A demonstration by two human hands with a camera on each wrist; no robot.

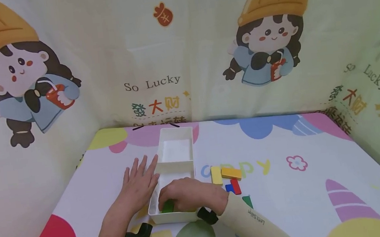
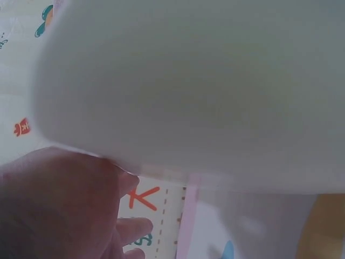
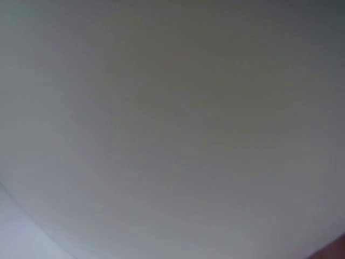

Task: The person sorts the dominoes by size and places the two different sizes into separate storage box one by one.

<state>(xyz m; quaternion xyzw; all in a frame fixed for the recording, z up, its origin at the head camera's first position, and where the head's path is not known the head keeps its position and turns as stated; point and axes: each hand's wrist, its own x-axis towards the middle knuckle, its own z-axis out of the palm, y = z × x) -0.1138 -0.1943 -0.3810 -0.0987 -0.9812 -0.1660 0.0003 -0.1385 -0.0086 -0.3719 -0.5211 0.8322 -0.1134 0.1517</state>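
A long white box [image 1: 174, 217] with a crosswise divider stands lengthwise before me in the head view. My left hand [image 1: 139, 183] lies along its left side with the fingers straight and spread. Inside the near compartment, my right hand [image 1: 187, 194] has its fingers bent down over a green block [image 1: 167, 206] and pinches it; the fingertips are partly hidden. The left wrist view is mostly filled by the box's outer wall [image 2: 188, 97], with part of the left hand [image 2: 64, 205] against it. A blurred pale surface covers nearly all of the right wrist view.
Right of the box lie a light yellow block [image 1: 216, 175], an orange-yellow block [image 1: 231, 173], a red block [image 1: 236, 186], a blue block [image 1: 229, 188] and a green piece [image 1: 247, 201]. The tabletop [image 1: 273, 214] has a printed cover. Printed cloth [image 1: 204, 55] hangs behind and at both sides.
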